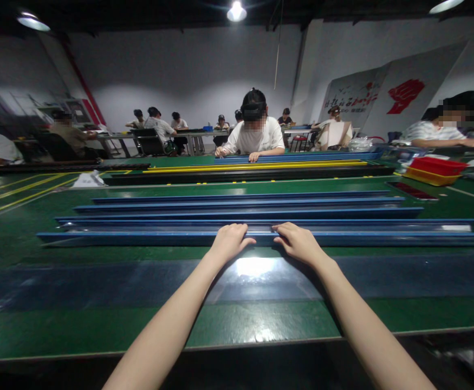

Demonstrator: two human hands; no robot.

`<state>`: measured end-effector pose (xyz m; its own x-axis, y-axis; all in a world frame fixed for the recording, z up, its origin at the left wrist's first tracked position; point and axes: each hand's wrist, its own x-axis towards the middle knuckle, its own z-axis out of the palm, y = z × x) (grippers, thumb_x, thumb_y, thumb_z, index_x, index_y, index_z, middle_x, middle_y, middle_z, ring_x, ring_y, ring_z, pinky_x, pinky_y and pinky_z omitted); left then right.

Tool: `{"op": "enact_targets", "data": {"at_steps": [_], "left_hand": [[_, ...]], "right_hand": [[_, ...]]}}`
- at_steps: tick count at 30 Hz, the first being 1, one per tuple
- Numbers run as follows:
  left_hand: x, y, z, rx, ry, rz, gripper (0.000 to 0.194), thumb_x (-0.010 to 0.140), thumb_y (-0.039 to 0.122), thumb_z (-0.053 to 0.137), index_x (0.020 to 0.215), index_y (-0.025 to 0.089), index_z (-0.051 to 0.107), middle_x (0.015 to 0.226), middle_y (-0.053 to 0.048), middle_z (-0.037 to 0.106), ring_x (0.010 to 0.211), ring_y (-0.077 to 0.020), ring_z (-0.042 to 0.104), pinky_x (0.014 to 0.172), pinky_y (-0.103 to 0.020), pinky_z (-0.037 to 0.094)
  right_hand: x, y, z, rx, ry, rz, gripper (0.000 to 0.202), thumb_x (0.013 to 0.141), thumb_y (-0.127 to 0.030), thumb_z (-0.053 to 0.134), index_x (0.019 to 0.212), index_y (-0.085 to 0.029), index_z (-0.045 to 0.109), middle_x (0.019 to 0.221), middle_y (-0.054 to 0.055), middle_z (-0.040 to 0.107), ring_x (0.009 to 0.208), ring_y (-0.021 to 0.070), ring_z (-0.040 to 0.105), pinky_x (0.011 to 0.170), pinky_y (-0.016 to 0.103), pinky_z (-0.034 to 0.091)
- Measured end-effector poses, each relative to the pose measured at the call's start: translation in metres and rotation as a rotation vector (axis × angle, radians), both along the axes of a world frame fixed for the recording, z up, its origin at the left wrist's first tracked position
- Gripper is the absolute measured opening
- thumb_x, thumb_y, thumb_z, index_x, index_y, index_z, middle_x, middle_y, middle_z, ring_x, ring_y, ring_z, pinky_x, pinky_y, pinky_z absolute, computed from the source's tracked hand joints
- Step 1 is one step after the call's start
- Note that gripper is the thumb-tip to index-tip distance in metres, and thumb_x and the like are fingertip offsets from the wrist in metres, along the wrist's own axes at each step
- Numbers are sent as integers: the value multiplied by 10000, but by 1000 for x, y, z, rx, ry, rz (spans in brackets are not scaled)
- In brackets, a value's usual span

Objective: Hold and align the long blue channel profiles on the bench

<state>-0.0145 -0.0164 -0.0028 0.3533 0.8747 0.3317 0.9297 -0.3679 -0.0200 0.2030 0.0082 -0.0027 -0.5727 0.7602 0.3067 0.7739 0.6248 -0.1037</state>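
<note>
My left hand [229,241] curls over the nearest long blue rail [131,236], fingers behind its top edge and thumb in front. A short way to the right, my right hand [297,242] grips the same rail in the same manner. Just behind it runs a second blue strip [367,222], with shiny clear plastic between the two. More blue rails [261,212] lie parallel farther back. Between my forearms and beyond them, a long clear plastic sheet [118,281] lies flat on the green tabletop [257,325], reflecting the lamp light.
Across the table a co-worker [257,132] leans over other rails. Yellow and black rails [253,168] lie in front of that person. Red and yellow bins [435,169] and a phone [413,190] sit at right, a white folded card [88,180] at left. The near table edge [261,345] crosses below.
</note>
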Motion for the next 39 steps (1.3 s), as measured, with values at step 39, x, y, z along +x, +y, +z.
{"op": "enact_targets", "data": {"at_steps": [39], "left_hand": [[3, -3, 1, 10, 37, 21, 332, 826, 496, 448, 851, 175, 528, 833, -66, 644, 795, -205, 583, 670, -281, 394]], "right_hand": [[-22, -5, -2, 138, -72, 20, 248, 882, -362, 388, 849, -173, 545, 846, 62, 599, 808, 169, 516, 666, 258, 335]]}}
